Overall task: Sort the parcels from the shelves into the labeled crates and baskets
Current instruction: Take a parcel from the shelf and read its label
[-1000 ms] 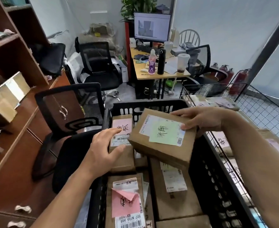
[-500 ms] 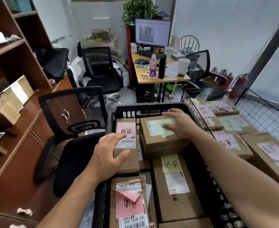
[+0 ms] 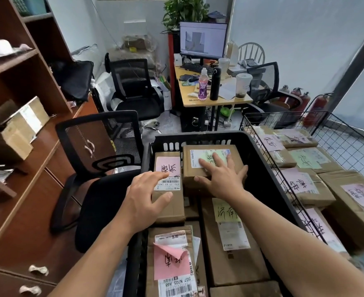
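Note:
A black plastic crate (image 3: 269,174) in front of me holds several cardboard parcels. At its far end lies a parcel with a green note (image 3: 236,154); my right hand (image 3: 221,176) lies flat on top of it with straight, spread fingers. Beside it on the left sits a parcel with a pink note (image 3: 168,168). My left hand (image 3: 147,198) rests at that parcel's left edge, fingers relaxed, thumb on its top. Nearer to me lie a parcel with a torn pink note (image 3: 172,262) and a long parcel with a yellow-green note (image 3: 230,239).
A wire basket (image 3: 284,116) on the right holds several labelled parcels (image 3: 301,185). Brown shelves (image 3: 15,67) on the left hold more parcels (image 3: 20,127). A black mesh chair (image 3: 99,151) stands against the crate's left side. A desk (image 3: 211,99) with a monitor stands behind.
My right hand carried the green-note parcel down into the crate's far end and now lies flat on it. My left hand stayed at the pink-note parcel.

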